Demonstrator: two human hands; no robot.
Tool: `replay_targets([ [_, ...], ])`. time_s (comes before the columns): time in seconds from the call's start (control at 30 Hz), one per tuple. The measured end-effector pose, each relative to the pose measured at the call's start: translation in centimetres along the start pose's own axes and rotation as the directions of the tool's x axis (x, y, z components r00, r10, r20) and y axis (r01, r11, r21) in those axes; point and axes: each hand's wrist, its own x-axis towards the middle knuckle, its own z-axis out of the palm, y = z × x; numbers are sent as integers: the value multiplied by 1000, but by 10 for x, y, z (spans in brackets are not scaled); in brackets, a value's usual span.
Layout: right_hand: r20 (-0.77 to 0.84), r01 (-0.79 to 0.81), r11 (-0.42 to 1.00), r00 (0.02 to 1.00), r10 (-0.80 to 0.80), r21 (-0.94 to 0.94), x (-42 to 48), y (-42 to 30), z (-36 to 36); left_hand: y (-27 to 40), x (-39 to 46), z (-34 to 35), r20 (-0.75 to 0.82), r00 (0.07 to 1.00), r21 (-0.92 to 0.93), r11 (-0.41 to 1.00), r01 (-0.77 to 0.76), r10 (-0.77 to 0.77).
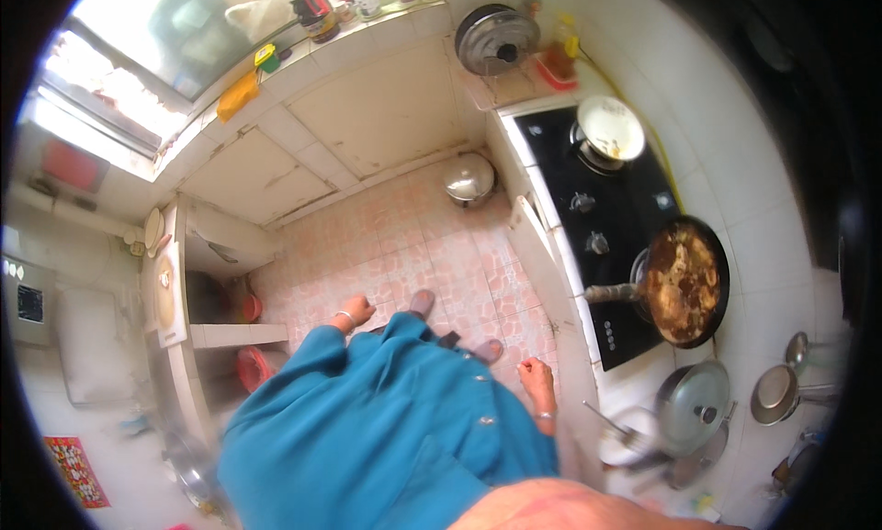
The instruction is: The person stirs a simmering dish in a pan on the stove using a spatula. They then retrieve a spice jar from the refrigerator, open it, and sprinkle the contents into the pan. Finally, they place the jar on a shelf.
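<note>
My left hand (356, 314) hangs beside my blue garment above the tiled floor (406, 247), fingers curled in, with nothing seen in it. On the other side, my right hand (537, 377) hangs near the counter's front, fingers bent together, and no object shows in it. The counter holds a black glass gas stove (551, 158). A frying pan (720, 309) sits on its nearer burner, its handle (613, 294) pointing towards the counter's front edge. Browned food pieces (679, 282) lie in dark sauce inside. A white enamel pan (611, 127) stands over the farther burner.
A lidded pot (692, 406) stands beside a white bowl (627, 437) with a utensil in it. Pans (773, 392) hang on the right wall. A metal bowl (470, 179) rests on the floor. A cutting board (167, 296) lies on the left counter above a red bucket (255, 369).
</note>
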Motion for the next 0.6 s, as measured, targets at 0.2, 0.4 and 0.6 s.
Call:
replay_targets([
  [0.2, 24, 101, 988, 995, -99, -119, 61, -74, 1, -69, 14, -15, -122, 979, -164, 976, 144, -165],
  [0.4, 86, 173, 969, 983, -160, -176, 112, -155, 32, -142, 46, -12, -142, 956, -212, 951, 225, -258],
  [0.6, 136, 182, 969, 978, -160, -166, 142, -201, 64, -194, 76, -42, 30, 921, -186, 903, 388, -389],
])
